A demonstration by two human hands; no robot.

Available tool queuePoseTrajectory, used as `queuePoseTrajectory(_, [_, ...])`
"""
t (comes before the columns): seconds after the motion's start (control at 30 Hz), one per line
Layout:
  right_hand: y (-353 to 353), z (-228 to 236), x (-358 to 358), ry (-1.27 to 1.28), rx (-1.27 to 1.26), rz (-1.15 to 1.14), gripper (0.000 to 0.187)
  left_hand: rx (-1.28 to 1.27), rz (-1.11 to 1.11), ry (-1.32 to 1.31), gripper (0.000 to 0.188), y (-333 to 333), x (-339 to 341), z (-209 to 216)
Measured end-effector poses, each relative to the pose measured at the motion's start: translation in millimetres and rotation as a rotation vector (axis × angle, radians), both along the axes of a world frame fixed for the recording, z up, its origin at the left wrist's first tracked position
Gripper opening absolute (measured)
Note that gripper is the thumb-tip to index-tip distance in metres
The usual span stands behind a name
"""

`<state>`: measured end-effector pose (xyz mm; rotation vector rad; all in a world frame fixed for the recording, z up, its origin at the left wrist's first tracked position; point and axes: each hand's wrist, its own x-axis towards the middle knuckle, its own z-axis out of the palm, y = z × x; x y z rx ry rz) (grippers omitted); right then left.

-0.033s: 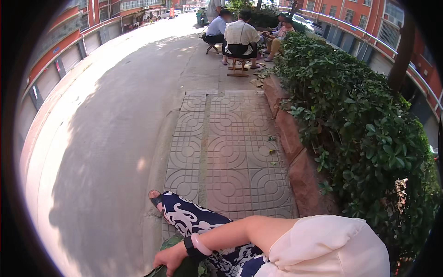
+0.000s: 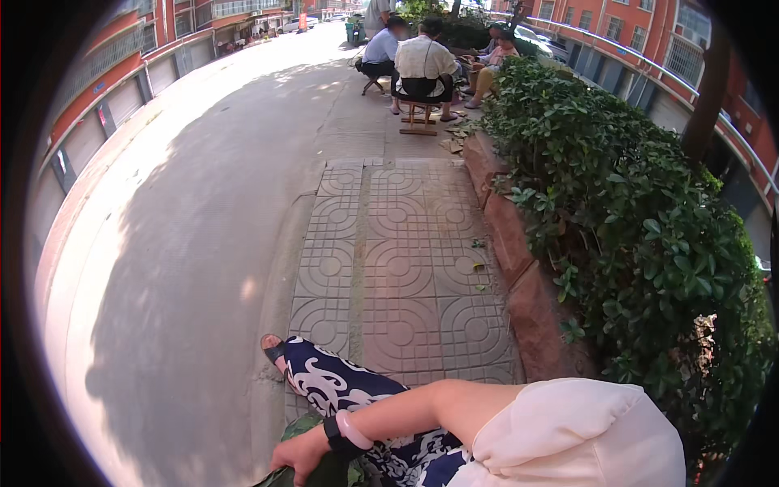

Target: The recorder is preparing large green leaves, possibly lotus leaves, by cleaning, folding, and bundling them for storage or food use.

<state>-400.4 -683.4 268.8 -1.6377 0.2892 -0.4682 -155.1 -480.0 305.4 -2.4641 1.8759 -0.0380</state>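
My right arm, in a white sleeve, reaches across from the lower right, with a dark wristband point(image 2: 342, 436) and a pink bangle point(image 2: 354, 429) at the wrist. At the lower edge, my right hand point(image 2: 299, 456) is closed, fingers bent down, on a dark green leafy-looking thing point(image 2: 329, 471). Most of that thing is cut off by the picture's edge, so its exact kind cannot be told. My left hand is out of the picture. Under the arm shows a leg in navy trousers with white swirls point(image 2: 337, 380), ending in a dark sandal point(image 2: 273, 347).
Patterned paving point(image 2: 398, 268) runs ahead, with a grey road point(image 2: 187, 268) on its left. Red stone edging point(image 2: 511, 243) and a leafy hedge point(image 2: 633, 219) line the right. Farther off, several people sit together, one on a wooden stool point(image 2: 419, 118). Scraps point(image 2: 453, 144) lie nearby.
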Motion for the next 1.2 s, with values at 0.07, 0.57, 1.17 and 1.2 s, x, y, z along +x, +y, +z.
queuePoseTrajectory(0.07, [-0.2, -5.7, -0.1, 0.017, 0.006, 0.007, 0.038, -0.005, 0.041, 0.061, 0.047, -4.4, -6.6, 2.2])
queuePoseTrajectory(0.57, [2.4, 6.2, 3.1, 0.094, -0.005, -0.051, 0.033, -0.156, 0.379, 0.569, 0.048, -28.7, -38.8, 14.4])
queuePoseTrajectory(1.17, [28.9, 24.8, 43.1, -0.004, -0.114, 0.012, 0.032, -0.368, 0.548, 1.081, 0.047, -7.6, -27.5, -13.9])
queuePoseTrajectory(1.2, [29.3, 26.1, 43.4, 0.002, -0.1, 0.017, 0.033, -0.379, 0.552, 1.073, 0.047, -7.7, -27.3, -16.5])
